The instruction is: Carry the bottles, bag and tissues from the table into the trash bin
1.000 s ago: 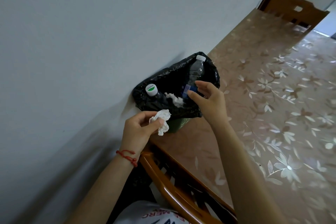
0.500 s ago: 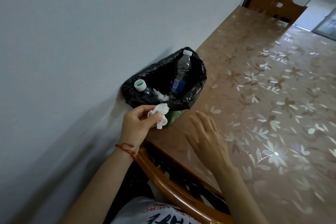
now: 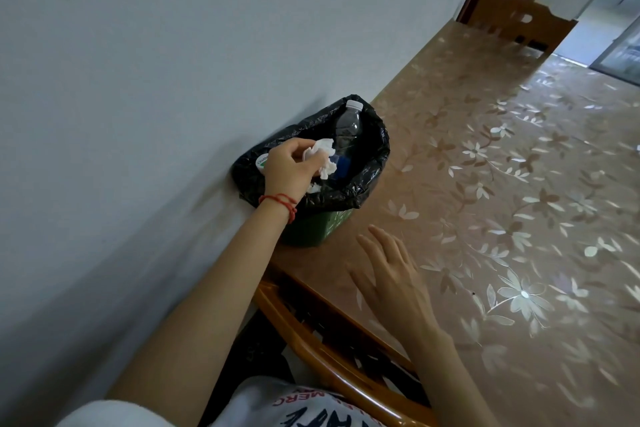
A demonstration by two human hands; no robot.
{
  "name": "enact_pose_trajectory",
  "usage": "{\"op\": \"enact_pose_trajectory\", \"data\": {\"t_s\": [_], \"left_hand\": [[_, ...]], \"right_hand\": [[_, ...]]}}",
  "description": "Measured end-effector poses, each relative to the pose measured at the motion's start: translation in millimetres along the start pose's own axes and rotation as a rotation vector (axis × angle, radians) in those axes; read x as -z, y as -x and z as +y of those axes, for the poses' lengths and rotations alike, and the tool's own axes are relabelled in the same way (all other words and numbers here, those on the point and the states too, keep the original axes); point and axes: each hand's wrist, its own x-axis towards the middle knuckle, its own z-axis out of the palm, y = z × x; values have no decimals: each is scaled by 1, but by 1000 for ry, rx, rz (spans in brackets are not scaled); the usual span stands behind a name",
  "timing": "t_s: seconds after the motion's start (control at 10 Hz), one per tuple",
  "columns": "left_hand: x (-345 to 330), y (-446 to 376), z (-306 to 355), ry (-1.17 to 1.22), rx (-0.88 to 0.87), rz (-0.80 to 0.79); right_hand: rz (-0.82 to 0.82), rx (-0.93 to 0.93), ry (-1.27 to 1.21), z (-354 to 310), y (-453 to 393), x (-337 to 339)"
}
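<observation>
One crumpled tissue point(image 3: 80, 159) sits pinched in the left hand point(image 3: 289, 172), right over the black-lined trash bin point(image 3: 375, 163). It looks soft and very light, so a gentle pinch anywhere should hold it. The right hand point(image 3: 391, 274) lies flat and empty on the table point(image 3: 519, 184).

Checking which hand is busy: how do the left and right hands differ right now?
The left hand pinches a crumpled tissue over the trash bin; the right hand holds nothing. Left fingers are curled; right fingers are spread and straight above the table. Only the left wrist has a red string.
</observation>
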Motion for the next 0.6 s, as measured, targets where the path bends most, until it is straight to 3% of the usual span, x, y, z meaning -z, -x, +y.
{"op": "enact_pose_trajectory", "data": {"t_s": [0.2,0.6], "left_hand": [[7,9,1,31,4,-6],[47,89,-35,-315,-248,86]], "right_hand": [[27,-15,-47,-1,1,-1],[21,84,-78,-6,-5,-10]]}}
